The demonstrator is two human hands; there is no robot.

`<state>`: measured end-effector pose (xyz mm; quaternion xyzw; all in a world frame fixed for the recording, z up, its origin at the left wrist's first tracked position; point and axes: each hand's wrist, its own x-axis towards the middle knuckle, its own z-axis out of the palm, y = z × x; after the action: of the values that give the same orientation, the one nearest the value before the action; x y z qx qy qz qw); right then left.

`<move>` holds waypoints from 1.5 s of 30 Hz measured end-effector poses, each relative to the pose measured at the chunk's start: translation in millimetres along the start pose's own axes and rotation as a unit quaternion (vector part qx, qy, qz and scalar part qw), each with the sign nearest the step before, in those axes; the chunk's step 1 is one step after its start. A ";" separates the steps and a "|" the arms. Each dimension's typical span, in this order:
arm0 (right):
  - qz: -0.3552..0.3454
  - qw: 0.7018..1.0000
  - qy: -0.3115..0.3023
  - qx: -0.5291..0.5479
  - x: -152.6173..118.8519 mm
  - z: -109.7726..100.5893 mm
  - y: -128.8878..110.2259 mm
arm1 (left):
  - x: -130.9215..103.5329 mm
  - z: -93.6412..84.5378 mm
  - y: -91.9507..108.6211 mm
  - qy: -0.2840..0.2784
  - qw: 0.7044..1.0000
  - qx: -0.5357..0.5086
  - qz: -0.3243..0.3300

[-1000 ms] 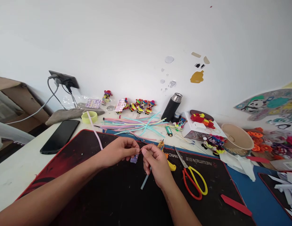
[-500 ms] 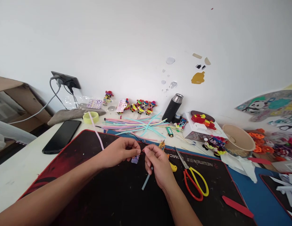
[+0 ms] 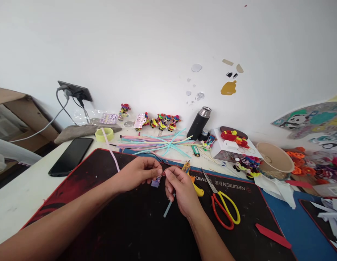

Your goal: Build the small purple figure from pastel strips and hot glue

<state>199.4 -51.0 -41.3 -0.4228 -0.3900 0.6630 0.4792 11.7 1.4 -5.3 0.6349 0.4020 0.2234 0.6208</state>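
Above the black mat [image 3: 141, 224], my left hand [image 3: 142, 174] and my right hand [image 3: 180, 185] meet with their fingertips almost touching. Each pinches at a tiny reddish piece [image 3: 163, 174] between them, too small to make out clearly. A small purple item [image 3: 156, 182] shows just below my left fingertips. Under my right hand a pale glue stick [image 3: 168, 208] sticks out, and a yellow glue gun [image 3: 198, 190] lies behind that hand. Scissors [image 3: 225, 210] with one red and one yellow handle lie open to the right.
Pastel pipe cleaners [image 3: 157, 143] lie behind the mat, near small colourful figures [image 3: 165, 122] and a leaning black flask [image 3: 199, 123]. A phone [image 3: 72, 156] and yellow tape [image 3: 104, 134] are at left. A beige bowl [image 3: 274, 161] and a red strip [image 3: 273, 235] are at right.
My fingertips have come slightly closer together around the reddish piece. The whole view has shifted a little; the objects on the table stay in place.
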 end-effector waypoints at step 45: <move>0.000 0.998 -0.004 -0.060 -2.5 2.5 -4.0 | -3.1 -3.4 -3.4 -0.009 0.998 -0.060 0.006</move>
<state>198.8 -52.7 -36.3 -0.4483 -0.4303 0.6404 0.4514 6.5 0.8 -7.4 0.6009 0.3786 0.2449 0.6600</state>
